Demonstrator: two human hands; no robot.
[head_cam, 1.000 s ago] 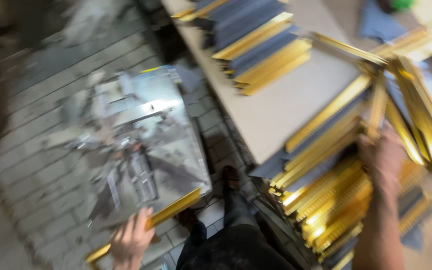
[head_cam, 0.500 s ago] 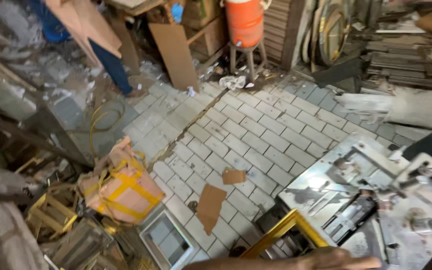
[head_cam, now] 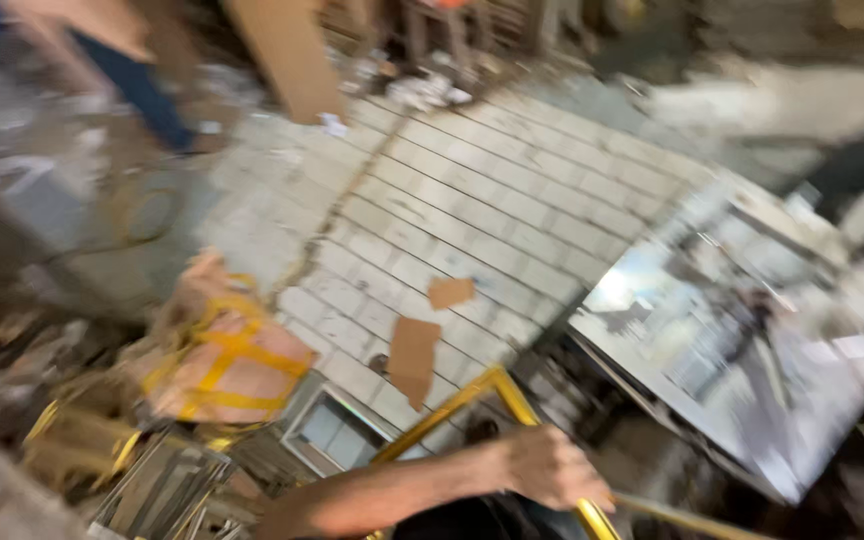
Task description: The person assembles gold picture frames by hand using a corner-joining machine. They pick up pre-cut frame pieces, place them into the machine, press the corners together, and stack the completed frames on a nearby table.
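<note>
The left hand (head_cam: 550, 466) has its fingers closed around the gold frame (head_cam: 512, 405), whose corner points up and away from it. No right hand shows.

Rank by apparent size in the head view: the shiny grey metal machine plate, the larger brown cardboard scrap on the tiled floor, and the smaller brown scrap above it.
1. Shiny grey metal machine plate, though it is nearer the camera.
2. Larger brown cardboard scrap.
3. Smaller brown scrap.
</note>
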